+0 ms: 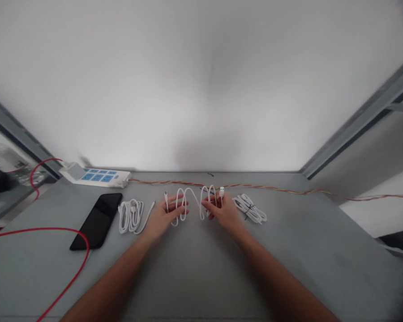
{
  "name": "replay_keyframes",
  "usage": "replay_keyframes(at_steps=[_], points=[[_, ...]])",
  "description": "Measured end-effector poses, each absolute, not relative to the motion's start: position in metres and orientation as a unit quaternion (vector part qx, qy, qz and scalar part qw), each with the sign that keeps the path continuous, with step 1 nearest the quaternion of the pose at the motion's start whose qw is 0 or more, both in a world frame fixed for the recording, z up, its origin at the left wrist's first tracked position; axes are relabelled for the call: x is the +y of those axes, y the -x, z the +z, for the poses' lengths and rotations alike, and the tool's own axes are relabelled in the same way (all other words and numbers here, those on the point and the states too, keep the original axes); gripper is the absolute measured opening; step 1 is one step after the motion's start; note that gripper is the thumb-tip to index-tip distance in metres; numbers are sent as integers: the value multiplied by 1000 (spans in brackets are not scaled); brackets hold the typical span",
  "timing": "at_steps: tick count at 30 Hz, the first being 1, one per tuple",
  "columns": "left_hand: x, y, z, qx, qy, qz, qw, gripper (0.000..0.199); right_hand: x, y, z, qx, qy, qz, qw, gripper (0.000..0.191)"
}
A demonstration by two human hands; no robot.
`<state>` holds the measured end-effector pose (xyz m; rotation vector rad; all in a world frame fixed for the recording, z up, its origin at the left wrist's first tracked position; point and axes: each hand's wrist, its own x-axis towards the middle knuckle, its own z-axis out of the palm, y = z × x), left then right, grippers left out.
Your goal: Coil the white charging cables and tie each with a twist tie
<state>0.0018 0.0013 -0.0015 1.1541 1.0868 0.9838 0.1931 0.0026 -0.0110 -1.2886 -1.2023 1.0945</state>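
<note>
A white USB cable [190, 191] stretches in loose loops between my two hands, just above the grey table. My left hand [163, 215] is closed on the loops at one end, and a small plug stands up beside its fingers. At the other end, my right hand [224, 211] pinches more loops, with the USB-A plug [221, 192] pointing up past the fingers. Left of my left hand lies a loosely coiled white cable [130, 216]. To the right of my right hand rests another white cable bundle [250, 209], bound with a dark tie.
A black phone [97, 221] lies at left. Behind it sits a white power strip [104, 177] with blue sockets and a plugged-in adapter. A red cable [83, 237] curves over the left side. Twisted red-yellow wires [255, 186] run along the back, before a white wall [201, 89].
</note>
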Motion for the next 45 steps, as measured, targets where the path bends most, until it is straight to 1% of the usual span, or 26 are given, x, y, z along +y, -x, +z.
replay_keyframes(at_steps=[3, 4, 6, 9, 12, 15, 18, 21, 25, 28, 32, 38, 45], points=[[3, 0, -1, 467, -474, 431, 610, 64, 2, -196, -6, -502, 536, 462, 498, 40], [4, 0, -2, 468, -473, 435, 607, 63, 2, -196, -5, -503, 533, 469, 492, 40], [6, 1, -4, 472, -483, 440, 592, 54, 2, -195, -5, -507, 531, 479, 482, 40], [10, 3, -9, 490, -505, 436, 561, 42, 3, -197, -6, -514, 554, 460, 466, 37], [13, 5, -14, 507, -517, 436, 535, 42, 7, -202, -8, -524, 581, 432, 449, 35], [17, 7, -18, 498, -525, 445, 527, 43, 10, -207, -10, -525, 575, 429, 458, 37], [20, 9, -20, 491, -526, 452, 526, 39, 13, -212, -14, -520, 564, 429, 477, 39], [20, 10, -19, 499, -527, 452, 519, 33, 15, -216, -18, -529, 570, 422, 466, 37], [19, 10, -17, 511, -541, 444, 500, 26, 17, -221, -15, -565, 619, 326, 436, 32], [19, 10, -17, 520, -546, 434, 493, 24, 17, -224, -10, -575, 636, 273, 436, 31], [19, 10, -15, 522, -546, 435, 490, 23, 15, -223, -6, -577, 616, 293, 449, 32], [18, 11, -14, 525, -545, 431, 492, 22, 14, -222, -9, -567, 588, 364, 447, 36], [17, 9, -10, 535, -542, 428, 487, 25, 15, -223, -11, -585, 604, 330, 428, 36]])
